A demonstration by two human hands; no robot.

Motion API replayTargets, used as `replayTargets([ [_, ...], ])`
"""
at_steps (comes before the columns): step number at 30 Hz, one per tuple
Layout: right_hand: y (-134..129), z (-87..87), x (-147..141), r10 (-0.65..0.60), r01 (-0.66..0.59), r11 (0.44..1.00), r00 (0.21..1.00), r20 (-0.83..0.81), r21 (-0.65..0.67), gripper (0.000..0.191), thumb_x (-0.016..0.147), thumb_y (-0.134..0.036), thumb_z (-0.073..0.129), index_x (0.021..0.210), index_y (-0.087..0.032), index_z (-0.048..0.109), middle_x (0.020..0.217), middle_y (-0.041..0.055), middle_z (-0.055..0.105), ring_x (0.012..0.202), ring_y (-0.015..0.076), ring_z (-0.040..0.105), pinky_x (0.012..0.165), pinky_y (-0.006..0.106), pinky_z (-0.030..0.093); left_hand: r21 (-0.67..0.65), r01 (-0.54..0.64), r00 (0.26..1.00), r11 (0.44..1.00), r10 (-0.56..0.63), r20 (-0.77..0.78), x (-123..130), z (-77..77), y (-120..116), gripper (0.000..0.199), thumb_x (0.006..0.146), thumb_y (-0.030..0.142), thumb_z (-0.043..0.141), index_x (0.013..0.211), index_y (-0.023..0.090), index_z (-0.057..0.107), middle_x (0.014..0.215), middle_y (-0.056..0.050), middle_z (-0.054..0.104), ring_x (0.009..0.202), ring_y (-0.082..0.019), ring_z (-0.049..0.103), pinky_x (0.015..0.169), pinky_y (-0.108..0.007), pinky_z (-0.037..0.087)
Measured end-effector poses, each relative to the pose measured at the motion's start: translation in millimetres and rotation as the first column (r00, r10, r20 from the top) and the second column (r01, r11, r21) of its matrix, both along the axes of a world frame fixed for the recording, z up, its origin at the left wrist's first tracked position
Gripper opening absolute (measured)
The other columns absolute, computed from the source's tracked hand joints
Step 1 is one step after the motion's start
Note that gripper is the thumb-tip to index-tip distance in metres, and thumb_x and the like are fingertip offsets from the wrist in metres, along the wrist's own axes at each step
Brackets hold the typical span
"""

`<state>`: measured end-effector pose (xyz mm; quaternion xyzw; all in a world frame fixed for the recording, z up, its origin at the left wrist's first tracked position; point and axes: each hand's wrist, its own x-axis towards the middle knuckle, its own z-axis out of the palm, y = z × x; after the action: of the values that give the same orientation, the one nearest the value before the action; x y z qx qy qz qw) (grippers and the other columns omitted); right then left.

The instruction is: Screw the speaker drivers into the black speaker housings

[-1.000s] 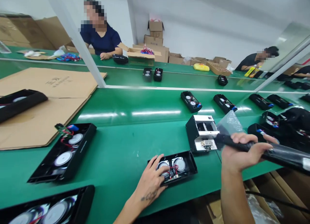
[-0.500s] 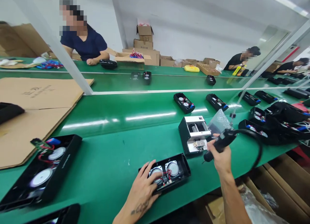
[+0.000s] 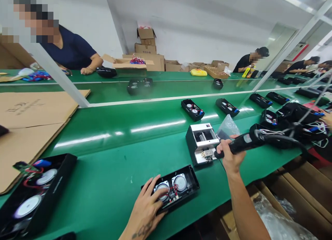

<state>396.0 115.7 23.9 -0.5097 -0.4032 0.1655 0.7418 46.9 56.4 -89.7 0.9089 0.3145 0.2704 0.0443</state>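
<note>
My left hand [image 3: 148,206] grips the left end of a black speaker housing [image 3: 191,184], with fingers over its rim and the thumb along its near side. Two round speaker drivers and red wires show inside the housing. My right hand [image 3: 231,157] is wrapped round a black electric screwdriver [image 3: 245,143], which lies nearly level with its cable running off to the right. The screwdriver's nose is at the front of a silver and black screw feeder [image 3: 203,145]; whether the bit touches it I cannot tell.
At the left lies another open speaker housing [image 3: 55,195] beside cardboard [image 3: 38,108]. More housings [image 3: 192,109] rest on the green belt, and several are piled at the right. Cardboard boxes [image 3: 298,188] stand below the bench's right edge. A co-worker [image 3: 72,53] sits across the belt.
My right hand has brought the screwdriver left to the screw feeder's front, tilting it closer to level. My left hand stays on the speaker housing. The view has shifted slightly.
</note>
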Motion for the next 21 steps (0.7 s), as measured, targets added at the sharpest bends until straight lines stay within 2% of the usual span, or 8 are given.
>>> replayTargets([
  [3,11,-1.8,-8,0.023,-0.020,0.997,0.999,0.045,-0.070,0.042,0.087,-0.046,0.083,0.107,-0.024,0.052,0.055,-0.0123,0.058,0.043,0.0137,0.054,0.059,0.033,0.051,-0.004,0.001,1.000,1.000,0.000,0.013,1,0.9,-1,0.035,0.077,0.050,0.094,0.074,0.025,0.070,0.121,0.003,0.076,0.157,-0.032,0.037,0.138,-0.043,0.010],
  [6,12,-9.1,-11,0.071,-0.061,0.986,0.996,0.055,-0.154,0.039,0.085,-0.044,0.085,0.104,-0.023,0.058,0.056,-0.0110,0.058,0.044,0.0131,0.052,0.055,0.032,0.050,-0.008,-0.008,1.000,1.000,0.008,0.007,1,1.3,-1,0.035,0.077,0.050,0.094,0.074,0.025,0.070,0.122,0.004,0.076,0.157,-0.032,0.037,0.138,-0.043,0.011],
  [9,1,-15.0,-13,0.160,-0.138,0.954,0.985,0.062,-0.267,0.040,0.079,-0.041,0.090,0.102,-0.020,0.065,0.059,-0.0071,0.062,0.045,0.0140,0.053,0.047,0.030,0.046,-0.020,-0.006,1.000,1.000,0.006,-0.004,0,1.1,-2,0.034,0.078,0.049,0.094,0.074,0.025,0.070,0.124,0.005,0.076,0.157,-0.032,0.038,0.139,-0.043,0.010],
  [12,-19,-15.3,-22,0.262,-0.245,0.911,0.965,0.007,-0.331,0.042,0.081,-0.040,0.090,0.109,-0.019,0.066,0.060,-0.0071,0.060,0.044,0.0135,0.052,0.044,0.029,0.045,-0.033,-0.007,1.000,0.999,0.006,-0.023,-1,0.8,-3,0.032,0.080,0.051,0.092,0.077,0.026,0.073,0.124,0.004,0.076,0.156,-0.033,0.039,0.138,-0.044,0.013],
  [15,-44,-7.6,-40,0.348,-0.369,0.895,0.929,-0.126,-0.250,0.046,0.089,-0.036,0.084,0.125,-0.023,0.059,0.059,-0.0110,0.055,0.041,0.0115,0.049,0.043,0.027,0.043,-0.060,-0.016,0.999,0.998,0.013,-0.050,-2,1.8,-5,0.031,0.083,0.053,0.090,0.081,0.026,0.075,0.125,0.002,0.075,0.156,-0.034,0.039,0.136,-0.049,0.020],
  [18,-65,3.6,-67,0.450,-0.471,0.881,0.866,-0.218,-0.053,0.044,0.097,-0.028,0.077,0.134,-0.028,0.053,0.059,-0.0125,0.052,0.040,0.0108,0.048,0.043,0.025,0.042,-0.097,-0.016,0.998,0.995,0.010,-0.062,-1,4.6,-8,0.029,0.085,0.051,0.090,0.084,0.025,0.077,0.126,0.002,0.075,0.155,-0.035,0.041,0.135,-0.053,0.024],
  [21,-79,8.0,-101,0.602,-0.591,0.798,0.767,-0.221,0.122,0.037,0.102,-0.023,0.068,0.135,-0.032,0.053,0.061,-0.0107,0.053,0.042,0.0111,0.047,0.044,0.025,0.042,-0.129,-0.012,0.997,0.992,0.003,-0.072,1,8.1,-10,0.027,0.084,0.048,0.091,0.085,0.025,0.077,0.127,0.002,0.076,0.155,-0.037,0.043,0.134,-0.054,0.025],
])
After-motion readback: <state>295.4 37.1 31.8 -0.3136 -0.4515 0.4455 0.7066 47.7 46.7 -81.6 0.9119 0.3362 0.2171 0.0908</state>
